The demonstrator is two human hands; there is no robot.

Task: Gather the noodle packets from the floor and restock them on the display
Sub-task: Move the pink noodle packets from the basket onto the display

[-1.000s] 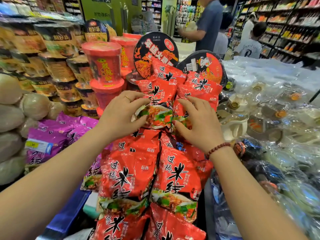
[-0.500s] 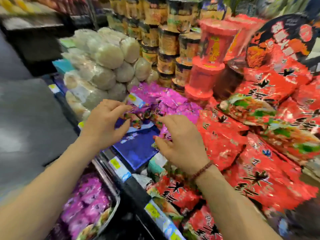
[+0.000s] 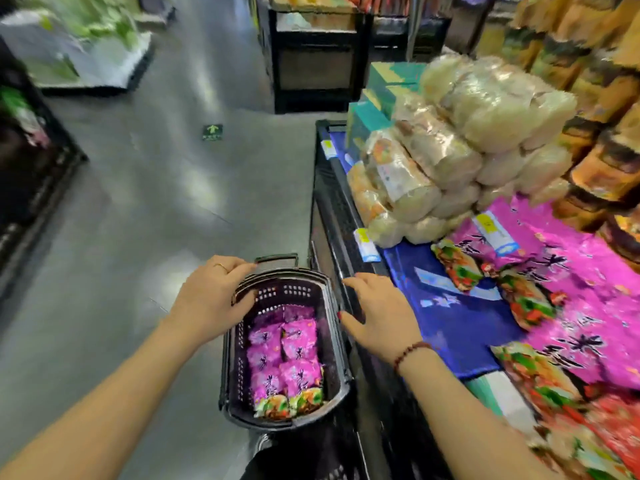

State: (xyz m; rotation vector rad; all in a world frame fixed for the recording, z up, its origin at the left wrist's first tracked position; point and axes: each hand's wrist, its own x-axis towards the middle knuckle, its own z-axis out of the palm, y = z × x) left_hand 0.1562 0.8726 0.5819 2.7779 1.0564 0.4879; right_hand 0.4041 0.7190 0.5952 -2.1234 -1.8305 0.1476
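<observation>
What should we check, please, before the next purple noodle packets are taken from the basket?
1. Left hand holds nothing: ok.
2. Right hand holds nothing: ok.
3. Basket stands upright on the floor beside the display: ok.
4. Purple packets lie in the basket: ok.
5. Bare blue patch on the display offers room: ok.
6. Left hand touches the basket rim: cannot tell.

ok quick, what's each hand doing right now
Left hand: open, empty, at the rim of the black plastic basket.
Right hand: open, holding nothing.
</observation>
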